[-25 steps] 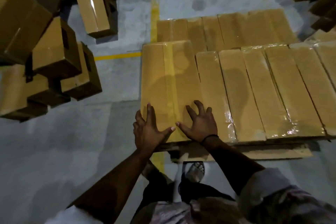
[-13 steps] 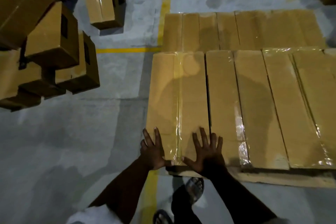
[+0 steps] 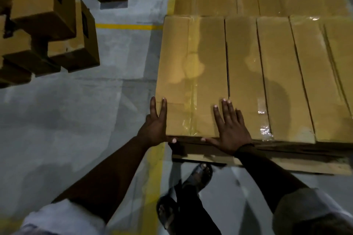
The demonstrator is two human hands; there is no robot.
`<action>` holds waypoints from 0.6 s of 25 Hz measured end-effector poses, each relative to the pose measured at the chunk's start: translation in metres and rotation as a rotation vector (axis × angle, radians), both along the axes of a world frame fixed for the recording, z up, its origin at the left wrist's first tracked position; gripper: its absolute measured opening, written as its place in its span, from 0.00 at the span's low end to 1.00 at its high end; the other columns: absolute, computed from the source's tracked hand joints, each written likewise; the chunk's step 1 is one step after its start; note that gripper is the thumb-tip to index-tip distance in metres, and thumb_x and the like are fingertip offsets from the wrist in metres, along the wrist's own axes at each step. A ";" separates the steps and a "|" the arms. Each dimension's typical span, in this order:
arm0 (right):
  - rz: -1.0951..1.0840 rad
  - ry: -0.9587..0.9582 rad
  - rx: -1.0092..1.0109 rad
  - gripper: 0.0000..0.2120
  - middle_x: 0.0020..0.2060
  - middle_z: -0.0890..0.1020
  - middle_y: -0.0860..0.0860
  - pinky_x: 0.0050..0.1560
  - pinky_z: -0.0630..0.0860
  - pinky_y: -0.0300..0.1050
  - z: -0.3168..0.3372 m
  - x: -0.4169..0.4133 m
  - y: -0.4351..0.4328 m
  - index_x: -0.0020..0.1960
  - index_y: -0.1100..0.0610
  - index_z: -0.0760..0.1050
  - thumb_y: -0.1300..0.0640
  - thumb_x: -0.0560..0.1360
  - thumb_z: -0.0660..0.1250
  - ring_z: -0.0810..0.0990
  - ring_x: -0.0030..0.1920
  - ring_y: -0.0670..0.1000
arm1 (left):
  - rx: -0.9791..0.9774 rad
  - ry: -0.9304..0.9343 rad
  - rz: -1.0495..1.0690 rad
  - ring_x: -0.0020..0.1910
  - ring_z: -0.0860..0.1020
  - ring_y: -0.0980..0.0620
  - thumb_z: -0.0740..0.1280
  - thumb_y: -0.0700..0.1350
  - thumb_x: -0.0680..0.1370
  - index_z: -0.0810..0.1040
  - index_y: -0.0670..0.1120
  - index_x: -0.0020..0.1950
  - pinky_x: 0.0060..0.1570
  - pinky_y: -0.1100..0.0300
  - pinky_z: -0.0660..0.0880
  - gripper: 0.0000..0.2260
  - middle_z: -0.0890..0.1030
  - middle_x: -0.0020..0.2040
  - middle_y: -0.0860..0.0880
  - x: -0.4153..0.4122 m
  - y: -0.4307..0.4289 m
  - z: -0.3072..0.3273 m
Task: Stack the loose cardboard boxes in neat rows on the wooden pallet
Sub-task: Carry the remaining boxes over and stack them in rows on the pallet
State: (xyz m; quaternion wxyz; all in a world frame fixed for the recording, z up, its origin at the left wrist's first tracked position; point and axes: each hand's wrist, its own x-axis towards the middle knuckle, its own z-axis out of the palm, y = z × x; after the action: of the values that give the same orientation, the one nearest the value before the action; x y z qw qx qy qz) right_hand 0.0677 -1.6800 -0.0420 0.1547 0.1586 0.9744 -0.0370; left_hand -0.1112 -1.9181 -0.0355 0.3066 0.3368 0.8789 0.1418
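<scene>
Your left hand (image 3: pixel 155 129) and right hand (image 3: pixel 231 131) pressed flat, fingers straight, against the taped cardboard box (image 3: pixel 193 59) on the pallet (image 3: pixel 210 158).

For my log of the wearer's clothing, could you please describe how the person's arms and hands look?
The left hand and the right hand are bare, without gloves, and the forearms are uncovered. A thin dark band circles the right wrist. The left sleeve is pale, whitish cloth ending near the elbow; the right sleeve is pale too, greyer in this dim light.
</scene>
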 end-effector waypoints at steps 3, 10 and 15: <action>0.016 0.043 0.031 0.57 0.80 0.35 0.63 0.80 0.45 0.62 -0.006 0.002 0.000 0.82 0.58 0.36 0.17 0.70 0.43 0.33 0.80 0.60 | 0.015 0.027 -0.001 0.76 0.58 0.27 0.82 0.62 0.62 0.23 0.60 0.76 0.69 0.38 0.68 0.70 0.22 0.76 0.45 0.002 0.001 -0.001; 0.009 0.057 0.045 0.56 0.80 0.37 0.62 0.79 0.44 0.61 -0.006 0.000 -0.001 0.82 0.58 0.38 0.18 0.71 0.41 0.33 0.80 0.60 | -0.004 0.057 -0.006 0.74 0.63 0.27 0.83 0.62 0.62 0.24 0.59 0.77 0.67 0.39 0.72 0.71 0.22 0.76 0.42 0.000 0.003 0.001; -0.008 0.099 0.024 0.56 0.81 0.38 0.60 0.77 0.49 0.61 -0.005 0.001 0.001 0.83 0.55 0.39 0.17 0.70 0.43 0.35 0.81 0.58 | 0.023 0.055 -0.016 0.75 0.61 0.27 0.83 0.62 0.61 0.25 0.59 0.77 0.67 0.39 0.71 0.71 0.23 0.77 0.42 -0.002 0.003 -0.001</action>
State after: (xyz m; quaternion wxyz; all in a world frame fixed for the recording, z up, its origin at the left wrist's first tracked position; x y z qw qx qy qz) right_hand 0.0688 -1.6788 -0.0472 0.1043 0.1625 0.9806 -0.0338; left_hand -0.1128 -1.9151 -0.0364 0.2794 0.3511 0.8826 0.1402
